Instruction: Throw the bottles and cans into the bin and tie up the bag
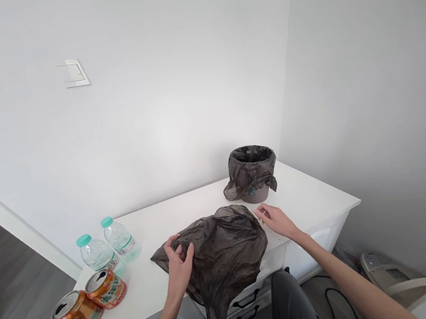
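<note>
A dark, see-through plastic bag lies crumpled and partly puffed up across the front of the white countertop, its lower part hanging over the edge. My left hand grips its left side, thumb and fingers bent around the film. At the bag's right edge, my right hand has its fingers curled in a pinch; the fingertips meet the film there. Just behind the bag stands a small round trash bin, lined with another dark bag folded over its rim.
Two clear bottles with teal caps and two opened orange cans stand on the left of the countertop. A wall lies behind, with a light switch. Drawer handles and my knee are below.
</note>
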The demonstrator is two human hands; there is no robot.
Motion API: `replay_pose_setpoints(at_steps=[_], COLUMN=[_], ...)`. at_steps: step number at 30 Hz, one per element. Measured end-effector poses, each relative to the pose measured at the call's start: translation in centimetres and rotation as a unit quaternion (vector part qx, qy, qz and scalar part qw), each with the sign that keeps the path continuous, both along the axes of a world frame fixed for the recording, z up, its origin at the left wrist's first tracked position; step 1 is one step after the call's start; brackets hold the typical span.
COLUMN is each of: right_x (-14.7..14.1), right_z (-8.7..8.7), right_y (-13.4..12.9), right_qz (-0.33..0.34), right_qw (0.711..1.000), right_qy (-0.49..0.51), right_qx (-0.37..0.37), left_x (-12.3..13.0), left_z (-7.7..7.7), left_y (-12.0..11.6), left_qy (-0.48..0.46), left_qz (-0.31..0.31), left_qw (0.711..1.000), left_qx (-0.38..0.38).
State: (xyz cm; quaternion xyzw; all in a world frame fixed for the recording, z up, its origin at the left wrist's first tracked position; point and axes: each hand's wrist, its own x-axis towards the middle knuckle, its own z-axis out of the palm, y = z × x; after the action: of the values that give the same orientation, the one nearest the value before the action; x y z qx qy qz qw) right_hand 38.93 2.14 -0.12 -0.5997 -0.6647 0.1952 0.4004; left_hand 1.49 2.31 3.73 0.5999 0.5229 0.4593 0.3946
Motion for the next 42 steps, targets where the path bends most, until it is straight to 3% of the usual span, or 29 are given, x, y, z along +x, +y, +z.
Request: replay_pose_setpoints(at_steps=[3,7,11,16,21,23,26,28,31,35,37,40,42], right_x=[-1.3,-4.6,-7.4,-8.5,-7.8,-7.9,-8.7,-9.5,-10.7,-10.8,-10.2,-8.9,-7.7], right_z=[0.2,0.0,-0.6,-1.4,-2.0,-2.1,-2.1,-1.9,-2.0,-2.6,-2.6,-1.8,-1.2], right_y=[0.6,0.7,0.5,-0.4,-1.7,-1.8,-1.3,-0.6,0.3,0.2,-0.5,-2.3,-3.6], right_qz=[-0.054,0.026,0.099,0.12,0.11,0.089,0.047,0.053,0.112,0.149,0.152,0.189,0.236], right_qw=[0.993,0.976,0.965,0.963,0.961,0.962,0.966,0.966,0.962,0.959,0.959,0.955,0.946], right_qy=[-0.054,-0.165,-0.21,-0.231,-0.244,-0.242,-0.22,-0.21,-0.224,-0.24,-0.239,-0.228,-0.221], right_qx=[0.086,0.137,0.117,0.068,0.066,0.088,0.129,0.141,0.108,0.017,-0.008,0.009,0.026], left_x=[-1.3,-3.7,-6.0,-8.6,-10.8,-10.6,-8.5,-6.4,-4.5,-5.6,-6.6,-7.5,-7.6], left_z=[-0.5,-1.4,-2.7,-4.0,-3.2,-2.2,-1.0,-1.1,-3.1,-6.8,-7.4,-6.4,-5.0], left_y=[0.0,-0.5,-0.7,-0.6,-0.8,-1.0,-1.2,-0.8,0.5,2.7,3.2,2.1,0.3], left_qy=[0.011,0.125,0.236,0.337,0.42,0.449,0.454,0.448,0.462,0.492,0.488,0.454,0.433], left_qz=[-0.015,0.002,0.022,0.025,0.017,0.038,0.061,0.017,-0.073,-0.084,-0.06,-0.054,-0.103], left_qw=[1.0,0.991,0.969,0.937,0.899,0.876,0.849,0.844,0.844,0.846,0.849,0.854,0.849], left_qx=[0.02,0.05,0.073,0.083,0.123,0.172,0.264,0.296,0.261,0.189,0.194,0.247,0.284])
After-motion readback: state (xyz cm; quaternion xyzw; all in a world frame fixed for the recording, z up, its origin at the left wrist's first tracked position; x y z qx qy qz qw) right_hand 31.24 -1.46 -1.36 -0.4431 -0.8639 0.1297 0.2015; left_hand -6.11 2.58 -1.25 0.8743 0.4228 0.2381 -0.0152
